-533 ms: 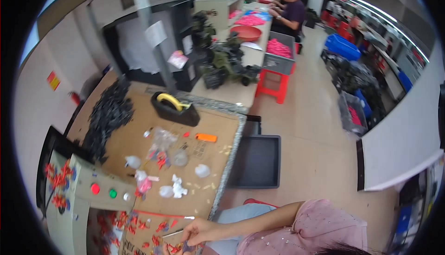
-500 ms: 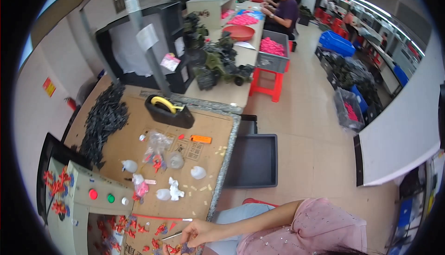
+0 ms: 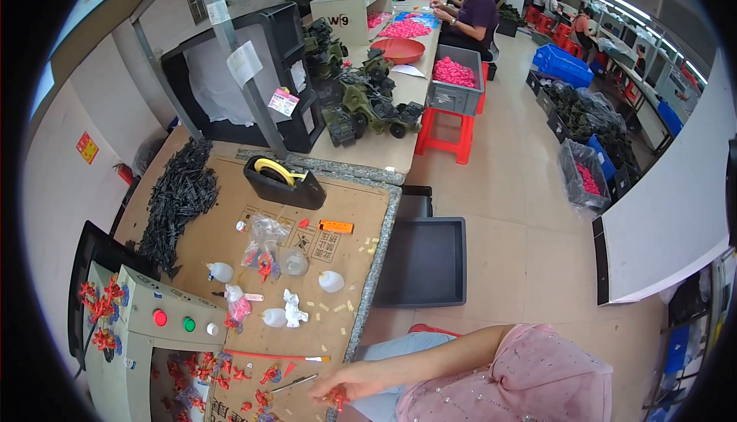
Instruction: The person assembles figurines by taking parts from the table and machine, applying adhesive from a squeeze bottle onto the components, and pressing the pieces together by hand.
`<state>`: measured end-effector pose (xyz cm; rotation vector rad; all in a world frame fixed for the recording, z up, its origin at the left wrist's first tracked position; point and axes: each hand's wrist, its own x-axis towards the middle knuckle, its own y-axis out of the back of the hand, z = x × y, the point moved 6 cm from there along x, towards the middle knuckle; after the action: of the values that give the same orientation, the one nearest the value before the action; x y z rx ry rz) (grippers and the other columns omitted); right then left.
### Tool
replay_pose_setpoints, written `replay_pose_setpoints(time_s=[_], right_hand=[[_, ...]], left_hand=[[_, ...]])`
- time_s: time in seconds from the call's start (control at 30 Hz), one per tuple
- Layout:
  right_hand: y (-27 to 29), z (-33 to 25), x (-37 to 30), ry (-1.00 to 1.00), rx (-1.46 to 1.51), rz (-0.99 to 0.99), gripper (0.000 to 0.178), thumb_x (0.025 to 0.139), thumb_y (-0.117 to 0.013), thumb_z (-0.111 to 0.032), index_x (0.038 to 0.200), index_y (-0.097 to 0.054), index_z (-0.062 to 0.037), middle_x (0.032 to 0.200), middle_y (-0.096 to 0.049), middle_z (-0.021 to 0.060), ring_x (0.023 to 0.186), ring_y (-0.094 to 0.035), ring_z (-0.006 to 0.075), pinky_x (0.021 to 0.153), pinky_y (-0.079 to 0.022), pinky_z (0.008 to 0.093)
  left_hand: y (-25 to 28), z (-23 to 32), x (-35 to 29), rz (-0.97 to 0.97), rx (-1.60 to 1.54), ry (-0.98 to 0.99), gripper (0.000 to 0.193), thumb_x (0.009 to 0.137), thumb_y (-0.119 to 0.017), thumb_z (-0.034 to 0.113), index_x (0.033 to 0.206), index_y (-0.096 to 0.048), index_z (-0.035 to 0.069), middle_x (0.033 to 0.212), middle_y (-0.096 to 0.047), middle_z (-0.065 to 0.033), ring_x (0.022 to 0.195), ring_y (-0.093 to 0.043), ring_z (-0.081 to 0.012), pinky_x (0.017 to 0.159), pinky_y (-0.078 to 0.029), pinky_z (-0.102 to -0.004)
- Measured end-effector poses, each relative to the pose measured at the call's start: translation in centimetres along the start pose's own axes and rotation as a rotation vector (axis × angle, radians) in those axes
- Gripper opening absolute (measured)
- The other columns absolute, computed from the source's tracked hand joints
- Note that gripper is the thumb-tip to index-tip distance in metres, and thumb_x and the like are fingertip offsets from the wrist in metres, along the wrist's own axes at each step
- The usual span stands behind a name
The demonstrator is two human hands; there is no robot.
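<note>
At the bottom centre of the frame, the person's right hand [image 3: 351,380] has its fingers curled around a small red moulded figure [image 3: 337,398], which pokes out below them. The left hand is out of the frame, so its state cannot be told.

Just left of the figure, a thin silvery rod-like tool [image 3: 295,383] lies on brown printed cardboard [image 3: 307,345], below a long red-handled brush [image 3: 269,356]. More small red figures [image 3: 270,374] lie at the lower left, beside a beige box with round coloured buttons [image 3: 138,322].

Farther up, left of centre, stands a black tape dispenser [image 3: 295,192] with a yellow roll. In the upper centre, green-and-black toy vehicles [image 3: 368,107] crowd a pale tabletop; beyond them sits a co-worker in a dark purple shirt [image 3: 477,11].
</note>
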<state>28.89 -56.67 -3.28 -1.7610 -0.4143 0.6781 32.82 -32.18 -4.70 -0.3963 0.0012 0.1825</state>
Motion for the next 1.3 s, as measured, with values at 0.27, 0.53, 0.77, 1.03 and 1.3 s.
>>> replay_pose_setpoints(time_s=[0.27, 0.53, 0.77, 1.03, 1.3], right_hand=[[-1.1, 1.0, -0.8, -0.084, -0.269, -0.108, 0.021, 0.088, -0.066, -0.02, 0.096, -0.063, -0.0012, 0.084, -0.065, 0.005, 0.062, -0.057, 0.0069, 0.054, -0.046, 0.0184], [-0.8, -0.4, -0.7, 0.084, -0.204, -0.146, 0.034, 0.096, -0.055, -0.024, 0.122, -0.058, -0.0014, 0.103, -0.062, 0.0017, 0.078, -0.056, 0.007, 0.069, -0.046, 0.0202], [-1.1, -3.9, -0.8, 0.415, -0.462, 0.029, 0.035, 0.097, -0.052, -0.016, 0.131, -0.052, -0.0041, 0.117, -0.057, 0.0036, 0.096, -0.057, 0.0113, 0.084, -0.047, 0.0263], [-6.8, -6.4, -5.5, 1.077, -1.201, 0.074, 0.049, 0.078, -0.063, 0.0, 0.126, -0.052, -0.0038, 0.115, -0.057, 0.0108, 0.111, -0.05, 0.0294, 0.096, -0.039, 0.0388], [-7.5, -4.6, -3.7, 1.028, -1.268, -0.075, 0.042, 0.079, -0.066, -0.003, 0.12, -0.058, -0.0029, 0.119, -0.058, 0.0139, 0.114, -0.054, 0.029, 0.097, -0.043, 0.0365]], left_hand=[[4.1, 9.8, 13.0, 0.451, 1.169, -0.744, 0.04, 0.079, -0.078, 0.028, 0.096, -0.065, -0.006, 0.086, -0.068, -0.0166, 0.074, -0.063, -0.0276, 0.072, -0.052, -0.0364], [6.0, 12.3, 19.1, 0.492, 1.117, -0.928, 0.051, 0.082, -0.075, 0.03, 0.115, -0.057, -0.004, 0.102, -0.062, -0.0216, 0.086, -0.061, -0.032, 0.078, -0.052, -0.0393], [-7.8, 7.3, 2.8, 0.057, 1.562, -0.845, 0.05, 0.09, -0.065, 0.029, 0.124, -0.05, -0.006, 0.11, -0.06, -0.0195, 0.092, -0.06, -0.0266, 0.081, -0.052, -0.0335], [-14.2, 0.2, -2.7, -0.322, 0.652, -0.128, 0.048, 0.092, -0.063, 0.027, 0.124, -0.049, -0.006, 0.11, -0.06, -0.0174, 0.092, -0.059, -0.0232, 0.079, -0.052, -0.0303], [-14.2, 2.5, -5.5, -0.306, 0.587, 0.023, 0.041, 0.093, -0.061, 0.021, 0.124, -0.05, -0.004, 0.109, -0.059, -0.016, 0.094, -0.059, -0.0216, 0.082, -0.05, -0.0273]])
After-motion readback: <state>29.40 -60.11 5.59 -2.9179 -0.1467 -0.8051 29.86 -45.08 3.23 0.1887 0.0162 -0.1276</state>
